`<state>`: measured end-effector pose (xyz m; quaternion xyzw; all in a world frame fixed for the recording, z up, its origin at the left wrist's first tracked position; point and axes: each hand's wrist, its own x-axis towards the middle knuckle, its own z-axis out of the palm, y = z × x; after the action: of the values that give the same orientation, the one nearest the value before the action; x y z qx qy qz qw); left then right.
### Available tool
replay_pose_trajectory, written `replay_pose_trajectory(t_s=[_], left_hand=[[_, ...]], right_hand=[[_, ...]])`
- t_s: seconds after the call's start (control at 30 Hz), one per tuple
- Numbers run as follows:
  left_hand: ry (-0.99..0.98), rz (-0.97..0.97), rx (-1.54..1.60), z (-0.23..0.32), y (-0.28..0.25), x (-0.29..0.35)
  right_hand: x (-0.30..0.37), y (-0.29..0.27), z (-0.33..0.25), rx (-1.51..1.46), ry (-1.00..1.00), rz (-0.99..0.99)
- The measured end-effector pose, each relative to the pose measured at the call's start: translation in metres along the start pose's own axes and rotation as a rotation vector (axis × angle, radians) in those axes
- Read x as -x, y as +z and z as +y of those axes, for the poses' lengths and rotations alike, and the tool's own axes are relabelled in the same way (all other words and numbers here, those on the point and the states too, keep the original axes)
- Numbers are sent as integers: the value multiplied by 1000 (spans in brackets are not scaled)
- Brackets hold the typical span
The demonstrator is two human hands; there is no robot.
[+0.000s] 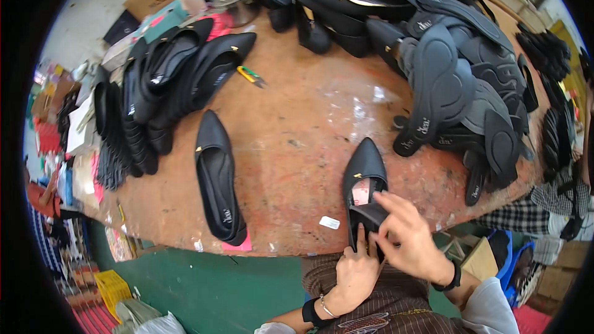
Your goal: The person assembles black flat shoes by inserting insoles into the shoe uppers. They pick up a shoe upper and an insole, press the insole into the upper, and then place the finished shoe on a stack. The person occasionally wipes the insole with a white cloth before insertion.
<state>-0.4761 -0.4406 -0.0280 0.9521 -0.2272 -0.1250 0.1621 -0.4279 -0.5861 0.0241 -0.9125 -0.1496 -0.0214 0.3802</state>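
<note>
A black pointed flat shoe (365,164) with a small gold ornament lies at the table's near edge, toe pointing away from me. My left hand (356,277) grips its heel end, with fingers reaching into the opening. A dark insole (370,214) sits partly inside, its front part lifted; a pale printed patch shows beneath it. My right hand (405,235) is closed at the insole's raised edge, thumb and fingertips curled in; the exact contact is partly hidden. To the left stands a matching shoe (216,179) with an insole inside, its heel over a pink slip.
Loose black insoles (439,80) are heaped at the right. Stacked black shoes (167,80) stand at the left, and more shoes (334,6) line the far side. Yellow-handled snips (250,77) and a white label (329,222) lie on the brown table (291,124).
</note>
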Motion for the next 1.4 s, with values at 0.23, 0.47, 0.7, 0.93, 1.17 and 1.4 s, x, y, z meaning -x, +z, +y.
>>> replay_pose_trajectory(t_s=[0.23,0.47,0.7,0.93,1.17,1.4], left_hand=[[74,-64,-22,-7,9,7],[53,-32,20,-12,-8,-10],[72,-55,51,-14,-9,-11],[64,-91,113,-18,2,-7],[95,-92,119,-19,-2,-8],[119,37,56,-15,-6,-8]], right_hand=[[23,42,9,209,3,-74],[-68,49,32,276,223,-396],[-35,59,40,364,130,-248],[-2,56,22,312,-36,-257],[-37,82,41,775,-55,-31],[-60,79,52,719,-8,-278]])
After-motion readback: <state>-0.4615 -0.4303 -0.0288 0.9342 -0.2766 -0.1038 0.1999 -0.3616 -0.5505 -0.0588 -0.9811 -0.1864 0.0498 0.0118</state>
